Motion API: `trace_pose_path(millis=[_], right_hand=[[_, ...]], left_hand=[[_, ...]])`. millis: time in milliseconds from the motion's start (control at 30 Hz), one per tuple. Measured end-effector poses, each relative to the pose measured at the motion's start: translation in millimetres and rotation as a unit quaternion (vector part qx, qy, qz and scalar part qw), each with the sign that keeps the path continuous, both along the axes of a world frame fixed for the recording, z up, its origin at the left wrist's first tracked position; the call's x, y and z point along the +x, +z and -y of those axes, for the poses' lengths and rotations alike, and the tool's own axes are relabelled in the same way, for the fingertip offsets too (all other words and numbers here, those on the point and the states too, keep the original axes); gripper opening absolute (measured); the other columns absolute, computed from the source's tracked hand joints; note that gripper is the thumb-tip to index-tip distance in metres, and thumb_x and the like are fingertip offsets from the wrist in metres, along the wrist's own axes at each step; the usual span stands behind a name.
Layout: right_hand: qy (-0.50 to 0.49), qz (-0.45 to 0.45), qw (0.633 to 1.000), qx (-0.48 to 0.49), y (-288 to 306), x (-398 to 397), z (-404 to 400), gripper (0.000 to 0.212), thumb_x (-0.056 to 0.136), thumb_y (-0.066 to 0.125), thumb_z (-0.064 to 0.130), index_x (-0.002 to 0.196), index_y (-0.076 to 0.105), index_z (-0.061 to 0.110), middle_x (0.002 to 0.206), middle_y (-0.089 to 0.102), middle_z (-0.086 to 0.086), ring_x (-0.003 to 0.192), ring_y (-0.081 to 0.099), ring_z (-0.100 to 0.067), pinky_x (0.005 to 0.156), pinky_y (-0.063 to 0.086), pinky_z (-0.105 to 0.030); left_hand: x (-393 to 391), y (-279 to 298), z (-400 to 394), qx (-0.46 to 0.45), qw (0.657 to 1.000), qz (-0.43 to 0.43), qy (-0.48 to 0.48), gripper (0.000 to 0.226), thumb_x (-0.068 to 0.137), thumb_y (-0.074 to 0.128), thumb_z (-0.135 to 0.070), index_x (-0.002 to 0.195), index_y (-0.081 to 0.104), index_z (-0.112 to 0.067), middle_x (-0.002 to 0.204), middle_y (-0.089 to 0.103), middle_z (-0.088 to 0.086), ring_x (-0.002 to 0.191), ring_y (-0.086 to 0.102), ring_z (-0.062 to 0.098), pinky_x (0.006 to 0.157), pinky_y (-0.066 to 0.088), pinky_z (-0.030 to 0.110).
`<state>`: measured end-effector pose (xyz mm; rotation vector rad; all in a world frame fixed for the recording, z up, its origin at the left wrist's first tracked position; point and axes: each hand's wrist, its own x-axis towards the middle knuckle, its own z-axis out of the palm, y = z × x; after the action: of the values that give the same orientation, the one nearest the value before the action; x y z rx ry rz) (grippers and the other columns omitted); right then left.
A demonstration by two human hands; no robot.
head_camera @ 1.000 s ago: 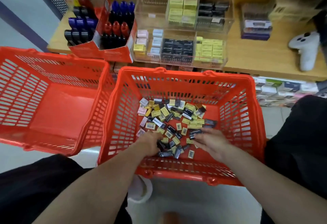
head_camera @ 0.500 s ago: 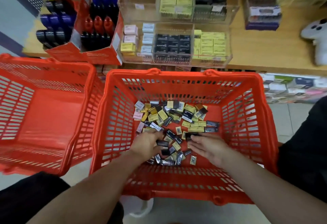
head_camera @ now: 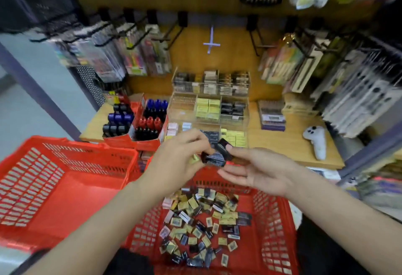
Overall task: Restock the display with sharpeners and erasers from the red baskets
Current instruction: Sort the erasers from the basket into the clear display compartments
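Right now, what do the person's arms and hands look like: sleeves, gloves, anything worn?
Both forearms are bare up to the frame's bottom edge; no sleeves show. The left hand and right hand wear no gloves, and no rings, watch or bands are visible. Fingernails look short and unpainted.

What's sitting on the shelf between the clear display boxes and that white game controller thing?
In the head view, a purple-based stack of small boxes stands between the clear display boxes and the white controller. The remainder is bare wooden shelf.
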<state>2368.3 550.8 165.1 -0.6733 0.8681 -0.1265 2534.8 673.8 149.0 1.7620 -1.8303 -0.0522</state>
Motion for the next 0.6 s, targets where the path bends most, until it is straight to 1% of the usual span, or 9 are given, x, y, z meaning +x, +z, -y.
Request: trace_pose_path(millis=[100,167,233,333,400,433,500,533,600], right_hand=[[-0.040,0.028,0.998,-0.043,23.3,-1.1,7.1,0.028,0.086,0.068,0.004,0.113,0.061,0.000,0.115,0.064,-0.023,0.106,0.065,-0.032,0.065,0.061,-0.034],[-0.075,0.046,0.993,-0.085,25.6,0.5,9.2,0.025,0.084,0.069,0.003,0.108,0.060,0.003,0.101,0.072,-0.017,0.089,0.072,-0.023,0.065,0.061,-0.028],[-0.076,0.047,0.983,-0.160,25.4,2.5,10.2,0.029,0.083,0.070,0.002,0.110,0.060,0.005,0.097,0.075,-0.014,0.081,0.073,-0.017,0.067,0.059,-0.024],[-0.066,0.053,0.971,-0.224,23.3,2.0,12.6,0.030,0.085,0.069,0.003,0.113,0.060,0.005,0.100,0.075,-0.013,0.082,0.073,-0.017,0.069,0.058,-0.021],[-0.080,0.064,0.967,-0.235,23.8,0.1,17.3,0.032,0.083,0.070,0.005,0.114,0.060,0.005,0.101,0.075,-0.010,0.083,0.073,-0.017,0.068,0.058,-0.020],[-0.092,0.063,0.962,-0.251,24.1,-0.9,20.4,0.034,0.083,0.070,0.005,0.115,0.060,0.005,0.103,0.075,-0.009,0.082,0.073,-0.017,0.067,0.057,-0.020],[-0.107,0.046,0.940,-0.320,24.9,-3.1,25.6,0.034,0.084,0.071,0.005,0.116,0.059,0.006,0.107,0.073,-0.008,0.082,0.074,-0.020,0.068,0.057,-0.021],[-0.104,0.037,0.922,-0.372,25.7,-3.5,26.6,0.030,0.084,0.071,0.005,0.112,0.060,0.007,0.105,0.073,-0.007,0.081,0.074,-0.021,0.068,0.057,-0.021],[-0.074,0.020,0.868,-0.490,25.9,-3.3,25.1,0.022,0.084,0.072,0.006,0.101,0.062,0.016,0.099,0.074,-0.002,0.082,0.073,-0.019,0.069,0.057,-0.022]], left_hand=[[-2.1,14.0,17.6,-0.091,0.993,0.073,0.004,0.034,0.066,0.078,0.007,0.092,0.072,-0.014,0.102,0.064,0.000,0.089,0.058,0.016,0.067,0.054,0.037],[-3.9,15.1,28.0,-0.133,0.988,0.070,0.019,0.031,0.065,0.078,0.011,0.088,0.073,-0.010,0.099,0.066,0.003,0.090,0.061,0.021,0.066,0.055,0.039],[-7.3,12.6,33.2,-0.152,0.987,0.042,0.032,0.032,0.064,0.078,0.011,0.088,0.073,-0.010,0.099,0.065,0.002,0.091,0.062,0.021,0.071,0.054,0.037],[-10.1,9.8,37.1,-0.124,0.988,-0.078,0.050,0.047,0.068,0.079,0.005,0.107,0.071,-0.022,0.106,0.060,-0.010,0.102,0.057,0.006,0.088,0.046,0.019],[-9.2,10.8,38.7,-0.016,0.970,-0.229,0.084,0.067,0.071,0.087,-0.019,0.127,0.056,-0.039,0.106,0.060,-0.022,0.103,0.056,-0.004,0.091,0.041,0.012],[-9.7,12.4,39.2,0.059,0.939,-0.326,0.096,0.075,0.066,0.088,-0.035,0.132,0.051,-0.042,0.105,0.063,-0.023,0.097,0.058,-0.006,0.091,0.043,0.016],[-13.7,15.5,40.8,0.170,0.828,-0.527,0.092,0.081,0.054,0.086,-0.054,0.128,0.059,-0.034,0.102,0.071,-0.018,0.075,0.063,0.001,0.080,0.051,0.025],[-16.2,15.5,42.0,0.190,0.771,-0.602,0.082,0.075,0.054,0.084,-0.056,0.121,0.066,-0.028,0.099,0.074,-0.011,0.066,0.060,0.004,0.072,0.052,0.024],[-21.3,16.8,47.1,0.182,0.687,-0.701,0.059,0.053,0.062,0.080,-0.054,0.104,0.076,-0.022,0.089,0.073,0.000,0.057,0.052,0.006,0.058,0.050,0.020]])
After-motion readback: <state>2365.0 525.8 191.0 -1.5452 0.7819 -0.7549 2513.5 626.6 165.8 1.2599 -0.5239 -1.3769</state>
